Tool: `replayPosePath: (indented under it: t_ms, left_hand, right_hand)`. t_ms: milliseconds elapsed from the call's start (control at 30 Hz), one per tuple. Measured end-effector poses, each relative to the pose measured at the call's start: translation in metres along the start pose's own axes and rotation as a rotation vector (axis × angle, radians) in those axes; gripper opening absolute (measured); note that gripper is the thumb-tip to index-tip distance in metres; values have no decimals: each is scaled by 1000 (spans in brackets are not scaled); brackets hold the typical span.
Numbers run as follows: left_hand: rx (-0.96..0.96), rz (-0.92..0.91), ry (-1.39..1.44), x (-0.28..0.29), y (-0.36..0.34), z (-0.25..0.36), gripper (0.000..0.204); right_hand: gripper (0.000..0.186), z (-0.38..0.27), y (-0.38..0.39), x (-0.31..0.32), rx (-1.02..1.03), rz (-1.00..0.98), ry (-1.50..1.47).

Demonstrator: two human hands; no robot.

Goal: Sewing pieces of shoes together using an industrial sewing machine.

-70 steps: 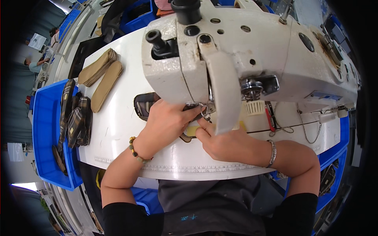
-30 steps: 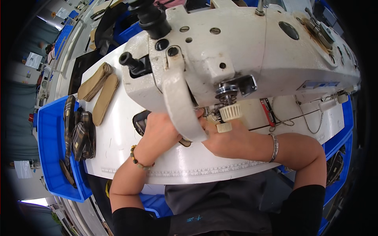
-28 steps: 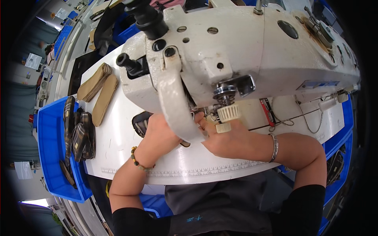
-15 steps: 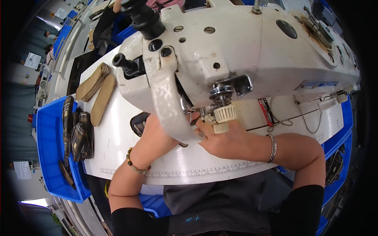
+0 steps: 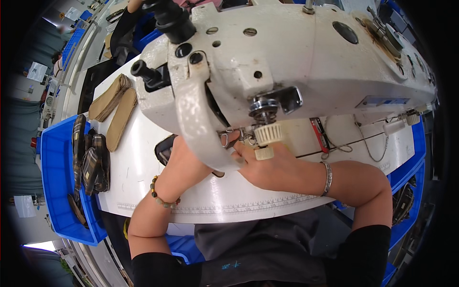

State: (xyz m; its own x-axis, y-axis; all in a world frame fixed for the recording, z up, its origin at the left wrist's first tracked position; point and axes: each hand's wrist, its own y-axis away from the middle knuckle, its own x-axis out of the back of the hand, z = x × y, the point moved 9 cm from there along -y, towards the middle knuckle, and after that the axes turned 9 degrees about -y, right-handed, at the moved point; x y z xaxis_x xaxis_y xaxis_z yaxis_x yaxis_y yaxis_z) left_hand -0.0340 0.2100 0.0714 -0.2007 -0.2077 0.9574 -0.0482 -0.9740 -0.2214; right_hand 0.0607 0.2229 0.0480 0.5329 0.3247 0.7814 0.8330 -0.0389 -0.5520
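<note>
A big white sewing machine (image 5: 296, 62) arches over both my hands. Under its head, my left hand (image 5: 184, 161) is closed on a dark plaid fabric piece (image 5: 164, 149), perhaps a slipper, whose dark-edged end sticks out left of the wrist. Its fingertips are by the metal presser foot parts (image 5: 226, 137). My right hand (image 5: 271, 168) is bent with its fingers pressed together at the same spot, against the work near the needle area. The machine's curved white guard (image 5: 195, 125) and cream tension knobs (image 5: 268, 134) hide much of the fingers and the fabric between them.
Tan insoles (image 5: 121, 119) lie stacked on the white table (image 5: 138, 191) at left. Beside them a blue bin (image 5: 60, 191) holds plaid slippers (image 5: 93, 167). A red cutter (image 5: 319, 136) and a grey cord (image 5: 380, 155) lie right of the needle. A printed ruler runs along the front edge.
The whole view has shifted slightly, so things appear a little farther left. Both hands stay at the needle area with almost the same grip.
</note>
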Motion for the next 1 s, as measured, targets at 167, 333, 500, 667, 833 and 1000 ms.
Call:
replayPosePath:
  t_ms: [167, 333, 500, 667, 833, 1000]
  left_hand:
    - [97, -106, -21, -5, 0, -4, 7]
    - [23, 12, 36, 3, -2, 2, 10]
    - [33, -59, -76, -2, 1, -2, 14]
    - [132, -159, -92, -5, 4, -10, 13]
    - [60, -99, -110, 3, 0, 2, 13]
    - [77, -167, -114, -4, 0, 2, 14]
  right_hand:
    - [12, 7, 0, -3, -16, -22, -6]
    - [15, 17, 2, -10, -131, -169, -75]
    - [15, 14, 0, -6, -114, -131, -57]
    - [13, 1, 5, -3, -22, 23, -19]
    - [16, 2, 2, -4, -13, 24, -58]
    - [15, 2, 3, -3, 11, -7, 1]
